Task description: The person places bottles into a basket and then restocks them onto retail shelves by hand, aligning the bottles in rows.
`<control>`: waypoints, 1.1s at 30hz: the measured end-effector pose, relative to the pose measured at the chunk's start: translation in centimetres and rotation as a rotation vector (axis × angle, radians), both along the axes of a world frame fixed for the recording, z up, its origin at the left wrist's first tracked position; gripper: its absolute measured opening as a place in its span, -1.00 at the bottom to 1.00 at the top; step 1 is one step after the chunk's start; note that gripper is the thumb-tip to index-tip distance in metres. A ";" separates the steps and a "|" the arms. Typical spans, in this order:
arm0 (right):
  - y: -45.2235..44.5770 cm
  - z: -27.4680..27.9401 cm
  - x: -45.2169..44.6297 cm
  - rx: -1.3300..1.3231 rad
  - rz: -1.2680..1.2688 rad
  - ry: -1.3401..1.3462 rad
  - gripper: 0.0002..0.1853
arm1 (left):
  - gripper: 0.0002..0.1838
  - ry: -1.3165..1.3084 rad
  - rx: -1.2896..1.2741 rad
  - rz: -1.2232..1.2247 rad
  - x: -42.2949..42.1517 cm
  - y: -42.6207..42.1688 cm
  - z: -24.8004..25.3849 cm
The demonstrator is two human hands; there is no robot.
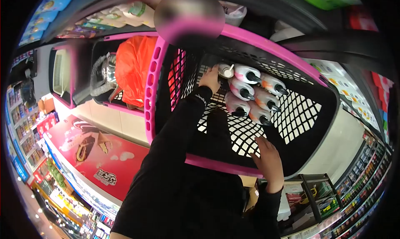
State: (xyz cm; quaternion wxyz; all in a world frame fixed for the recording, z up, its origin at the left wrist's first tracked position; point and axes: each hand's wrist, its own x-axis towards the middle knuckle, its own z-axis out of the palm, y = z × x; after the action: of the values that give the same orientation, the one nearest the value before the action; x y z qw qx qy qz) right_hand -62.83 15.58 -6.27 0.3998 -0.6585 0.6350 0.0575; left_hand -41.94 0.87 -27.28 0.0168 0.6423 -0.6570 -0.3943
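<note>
The left hand [210, 80] is extended deep into a black mesh basket [300, 117], and the right hand [270, 160] is held at its near edge. The basket is bounded by a pink rim [221, 165], by which the near side, the left end and the far side are marked. The near rim is crossed by both forearms. Bare grating is left between the right hand and the grouped bottles [241, 90], and more is seen beyond the right hand, to the right of the group. To the right of the left hand, room is restricted by the bottles, which are packed close together.

A pale container [226, 70] is located at the fingertips of the left hand, next to the bottles. It is round in outline as seen from above, with a white top fitted. The fingers of the left hand are bent against its side; whether it is firmly gripped cannot be told. The right hand is spread, with fingers extended over the grating and nothing held. Six bottles are counted, white with pink or orange markings, each fitted with a black cap and angled toward the right hand. Left of the left hand, outside the basket, an orange-red bag [135, 68] is noted.
</note>
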 end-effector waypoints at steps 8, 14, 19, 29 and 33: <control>0.0 0.0 0.6 0.069 -0.026 0.046 -0.46 | -0.33 0.182 -0.235 -0.241 -0.6 -2.4 -7.1; 0.2 0.1 1.1 0.094 0.011 0.023 -0.44 | -0.45 0.383 -0.161 -0.316 -0.1 -3.4 -8.9; 0.2 0.8 1.6 0.059 0.004 0.010 -0.45 | -0.49 0.321 -0.126 -0.239 -0.4 -2.8 -6.7; -0.2 6.2 3.2 -0.167 0.038 -0.049 -0.50 | -0.47 0.276 -0.068 -0.235 1.2 0.5 6.6; -1.1 8.2 4.1 -0.299 -0.026 -0.237 -0.44 | -0.44 0.419 -0.062 -0.348 3.1 2.0 14.4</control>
State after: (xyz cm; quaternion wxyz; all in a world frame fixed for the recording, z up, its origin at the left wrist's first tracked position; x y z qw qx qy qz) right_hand -58.73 14.52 1.95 0.3701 -0.7045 0.5935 -0.1204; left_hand -38.80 2.84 -12.92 0.1038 0.4234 -0.7515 -0.4952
